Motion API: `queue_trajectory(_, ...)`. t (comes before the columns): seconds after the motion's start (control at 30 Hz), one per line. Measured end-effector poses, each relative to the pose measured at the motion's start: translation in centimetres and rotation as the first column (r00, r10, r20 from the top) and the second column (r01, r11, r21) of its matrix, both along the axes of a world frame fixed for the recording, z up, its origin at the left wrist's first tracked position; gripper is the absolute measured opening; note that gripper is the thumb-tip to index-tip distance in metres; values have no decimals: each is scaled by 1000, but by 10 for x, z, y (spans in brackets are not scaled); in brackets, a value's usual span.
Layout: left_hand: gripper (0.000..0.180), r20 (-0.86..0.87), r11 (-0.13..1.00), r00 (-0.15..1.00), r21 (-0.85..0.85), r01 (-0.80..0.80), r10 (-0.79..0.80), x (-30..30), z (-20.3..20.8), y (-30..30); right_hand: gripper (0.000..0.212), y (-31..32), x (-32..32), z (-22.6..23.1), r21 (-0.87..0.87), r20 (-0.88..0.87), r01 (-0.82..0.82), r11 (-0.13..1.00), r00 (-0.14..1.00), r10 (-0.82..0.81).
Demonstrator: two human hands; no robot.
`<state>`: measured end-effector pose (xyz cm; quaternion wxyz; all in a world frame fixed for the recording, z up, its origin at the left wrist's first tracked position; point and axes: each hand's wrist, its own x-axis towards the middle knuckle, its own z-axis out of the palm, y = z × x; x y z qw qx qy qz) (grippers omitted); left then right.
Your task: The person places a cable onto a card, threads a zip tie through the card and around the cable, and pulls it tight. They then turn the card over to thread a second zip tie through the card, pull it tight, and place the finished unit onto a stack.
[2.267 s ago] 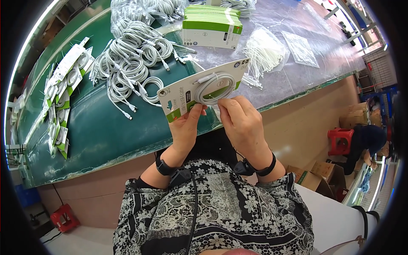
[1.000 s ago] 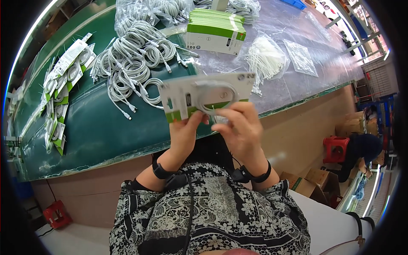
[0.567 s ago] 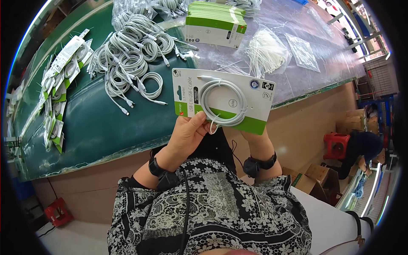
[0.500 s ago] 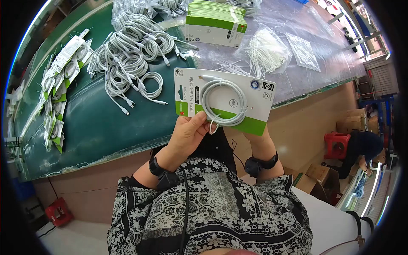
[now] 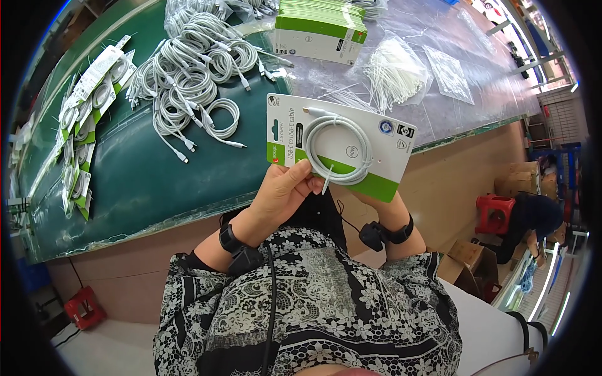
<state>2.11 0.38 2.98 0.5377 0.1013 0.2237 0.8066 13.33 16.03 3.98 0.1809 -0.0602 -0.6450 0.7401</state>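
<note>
Card: we see a white and green card [image 5: 338, 145] held up in the air in front of the table's near edge, face toward us, tilted slightly.
Cable: a coiled white cable [image 5: 337, 150] lies tied flat on the card's face.
Table: the green table [image 5: 125, 182] carries loose white coils [image 5: 191, 75] near its middle, finished cards [image 5: 81, 125] along its left edge, a stack of blank cards [image 5: 320, 28] at the far edge, and a bundle of white ties [image 5: 392, 72] to the right.
Left hand: our left hand [image 5: 282, 191] is clamped on the card's lower left edge, thumb on the face.
Right hand: our right hand [image 5: 370, 202] is mostly hidden behind the card's lower right part; we cannot tell its grip.
Beyond: a person [image 5: 530, 216] crouches by a red stool [image 5: 492, 213] at far right.
</note>
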Motion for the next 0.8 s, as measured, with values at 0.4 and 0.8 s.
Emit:
queue_trajectory(0.4, 19, -75, 997, 994, 9, -76, 77, -11, 2, 2, 54, 11, -20, -17, -179, -112, 93, 980, 987, -114)
queue_trajectory(0.8, 19, -466, 940, 871, -202, -273, 153, -32, -13, 7, 62, 3, -40, 25, 554, 2, 474, 684, 821, -570)
